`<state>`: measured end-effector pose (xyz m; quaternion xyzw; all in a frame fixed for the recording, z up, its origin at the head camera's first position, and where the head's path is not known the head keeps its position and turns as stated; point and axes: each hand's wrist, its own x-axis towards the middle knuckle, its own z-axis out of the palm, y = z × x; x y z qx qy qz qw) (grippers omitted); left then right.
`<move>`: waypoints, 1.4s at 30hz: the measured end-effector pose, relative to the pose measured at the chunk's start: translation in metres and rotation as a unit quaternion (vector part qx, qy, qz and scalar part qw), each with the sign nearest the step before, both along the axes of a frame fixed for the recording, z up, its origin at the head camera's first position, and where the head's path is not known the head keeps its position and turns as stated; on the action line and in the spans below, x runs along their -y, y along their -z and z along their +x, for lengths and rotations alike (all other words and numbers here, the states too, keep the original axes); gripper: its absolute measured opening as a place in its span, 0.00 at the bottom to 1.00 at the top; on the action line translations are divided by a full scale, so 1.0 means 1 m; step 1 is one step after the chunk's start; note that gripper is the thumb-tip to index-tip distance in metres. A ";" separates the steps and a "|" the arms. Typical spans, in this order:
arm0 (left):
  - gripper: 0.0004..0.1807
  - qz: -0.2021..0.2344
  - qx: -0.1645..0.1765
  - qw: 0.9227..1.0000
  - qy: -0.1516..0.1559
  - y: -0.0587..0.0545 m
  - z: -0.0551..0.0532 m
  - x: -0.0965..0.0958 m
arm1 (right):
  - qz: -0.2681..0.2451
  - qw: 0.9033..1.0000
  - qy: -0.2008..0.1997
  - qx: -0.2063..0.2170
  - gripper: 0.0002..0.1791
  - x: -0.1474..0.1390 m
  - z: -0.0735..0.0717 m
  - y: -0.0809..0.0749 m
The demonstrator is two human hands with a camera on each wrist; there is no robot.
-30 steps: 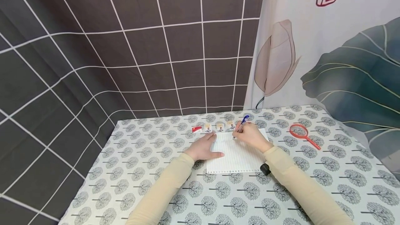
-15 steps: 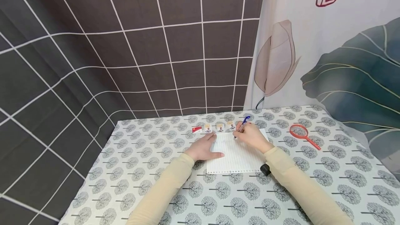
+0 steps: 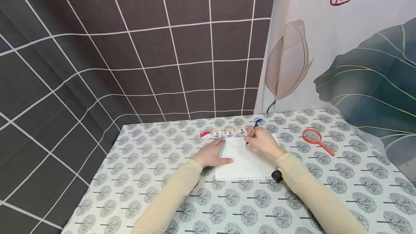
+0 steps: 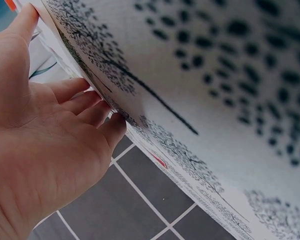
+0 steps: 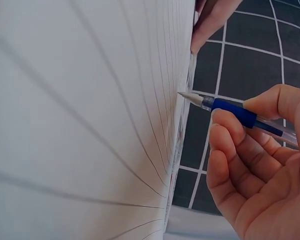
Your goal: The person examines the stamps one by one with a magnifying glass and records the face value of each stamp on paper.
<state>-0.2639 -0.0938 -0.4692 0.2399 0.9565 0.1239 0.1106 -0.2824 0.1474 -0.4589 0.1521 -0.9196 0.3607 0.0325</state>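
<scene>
A sheet of lined paper (image 3: 243, 165) with a row of punched holes along its near edge lies on the table. My right hand (image 3: 264, 142) pinches a blue pen (image 3: 254, 129) between thumb and fingers, its tip right at the upper part of the sheet. In the right wrist view the pen (image 5: 235, 113) shows a blue grip and a pale pointed tip at the ruled surface. My left hand (image 3: 212, 154) rests on the sheet's left edge, fingers extended and thumb spread. The left wrist view shows the left hand's (image 4: 65, 135) palm side, fingertips at the surface.
Beyond the sheet, a red-and-white item (image 3: 205, 134) and several small picture cards (image 3: 229, 132) lie in a row. To the right is a red magnifying glass (image 3: 312, 137). A tree-print cloth (image 3: 143, 180) covers the table, and a dark grid curtain (image 3: 191, 42) hangs behind.
The right hand and pen have shifted slightly to the right along the top of the sheet. My left hand stays in place.
</scene>
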 end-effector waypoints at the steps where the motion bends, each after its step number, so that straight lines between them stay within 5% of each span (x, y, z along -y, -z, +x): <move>1: 0.55 0.001 0.000 1.000 0.000 0.000 0.000 0.000 | -0.001 1.000 0.002 0.002 0.08 0.000 0.000 -0.001; 27: 0.56 0.004 -0.003 1.000 0.002 0.003 0.000 0.001 | -0.008 1.000 0.008 0.003 0.08 -0.001 -0.001 0.000; 35: 0.55 0.001 -0.006 1.000 0.005 0.003 -0.001 0.002 | -0.037 0.999 0.001 -0.029 0.05 -0.007 -0.002 -0.001; 42: 0.55 0.001 -0.004 1.000 0.004 0.003 0.000 0.001 | -0.039 0.994 -0.004 -0.100 0.03 -0.019 -0.004 -0.004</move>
